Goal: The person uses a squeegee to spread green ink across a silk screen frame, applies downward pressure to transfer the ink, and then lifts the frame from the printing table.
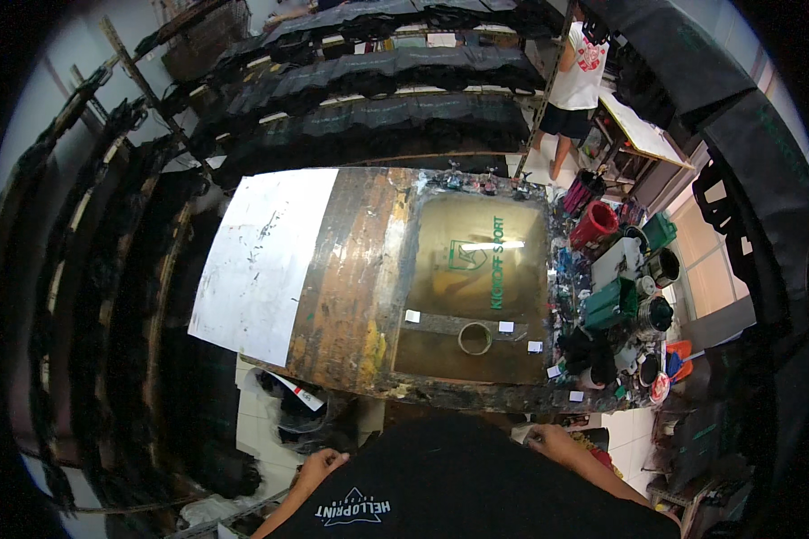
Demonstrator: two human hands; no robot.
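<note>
My left hand (322, 466) is low beside the black shirt (440, 481), short of the table, with its fingers curled. Whatever may be in it is hidden. On the other side of the shirt, my right hand (543, 437) is closed near the table's front edge. I cannot make out what it holds, if anything. In front of me is a stained work table (342, 260). A framed printing screen (476, 211) with a green shield and lettering lies on its right part. A roll of tape (475, 339) sits on the screen's near part.
A white sheet (261, 260) covers the table's left end. Ink tubs, including a red one (595, 223) and a green one (611, 303), crowd the right edge. Racks of black fabric (377, 121) stand behind and at left. A person (577, 76) stands at the far right.
</note>
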